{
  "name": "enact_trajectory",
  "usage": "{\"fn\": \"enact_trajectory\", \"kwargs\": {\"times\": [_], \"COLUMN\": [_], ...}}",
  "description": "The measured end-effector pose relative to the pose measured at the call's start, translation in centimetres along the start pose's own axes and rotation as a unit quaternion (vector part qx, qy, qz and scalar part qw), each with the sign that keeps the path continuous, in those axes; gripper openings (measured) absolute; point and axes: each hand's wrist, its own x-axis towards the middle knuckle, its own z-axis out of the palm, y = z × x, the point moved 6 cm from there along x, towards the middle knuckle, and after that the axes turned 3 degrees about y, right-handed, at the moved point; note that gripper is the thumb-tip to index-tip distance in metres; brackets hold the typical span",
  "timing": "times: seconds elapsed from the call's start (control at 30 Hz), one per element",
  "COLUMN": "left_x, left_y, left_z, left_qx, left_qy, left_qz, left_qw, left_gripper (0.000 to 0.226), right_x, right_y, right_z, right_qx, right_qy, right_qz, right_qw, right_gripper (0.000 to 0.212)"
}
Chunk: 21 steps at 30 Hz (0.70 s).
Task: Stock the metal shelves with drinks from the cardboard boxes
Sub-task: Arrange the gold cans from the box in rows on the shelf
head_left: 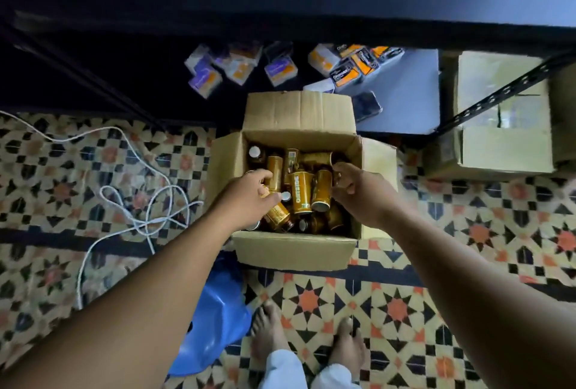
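Brown glass drink bottles with gold labels [300, 192] fill the open brown cardboard box [296, 251], which sits on the patterned tile floor [405, 310]. Most of the drink bottles lie on their sides in a jumble, and a few stand up so their white caps show.

The left hand [249, 198] reaches into the left side of the box. Its fingers and thumb are wrapped round one gold-label bottle [277, 212], which is tilted. The right hand [358, 192] is over the right side of the box with its fingers curled in. I cannot tell if it holds anything.

Just behind the box is the low blue-grey metal shelf [405, 101]. On it lie small purple and orange packs [240, 67], black and orange packs [358, 67] and a dark phone [367, 106]. A black shelf post with holes [498, 95] slants in front of a closed cardboard box [505, 145] on the right.

A white cable [140, 220] loops on the floor to the left. A blue plastic bag [215, 320] lies near the person's bare feet [268, 332].
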Motion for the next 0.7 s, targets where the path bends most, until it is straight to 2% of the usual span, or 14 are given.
{"fn": "enact_trajectory", "kwargs": {"times": [0.2, 0.33, 0.53, 0.7], "left_x": [7.8, 12.9, 18.5, 20.2], "left_y": [-3.8, -4.7, -5.6, -6.5], "left_z": [7.8, 12.7, 15.7, 16.2], "left_qx": [-0.047, -0.069, -0.067, -0.13], "left_qy": [-0.017, -0.021, 0.007, 0.035], "left_qz": [-0.007, -0.013, -0.036, -0.064], "left_qw": [0.999, 0.997, 0.997, 0.989], "left_gripper": [0.058, 0.072, 0.088, 0.093], "right_x": [5.8, 9.8, 13.8, 14.7], "right_y": [5.9, 8.6, 10.0, 9.7], "right_z": [8.3, 12.6, 14.4, 15.3], "right_qx": [0.086, 0.141, 0.063, 0.085], "right_qy": [0.058, 0.087, 0.147, 0.126], "right_qz": [0.085, 0.154, 0.183, 0.173], "right_qw": [0.991, 0.974, 0.97, 0.973], "right_gripper": [0.062, 0.068, 0.065, 0.073]}}
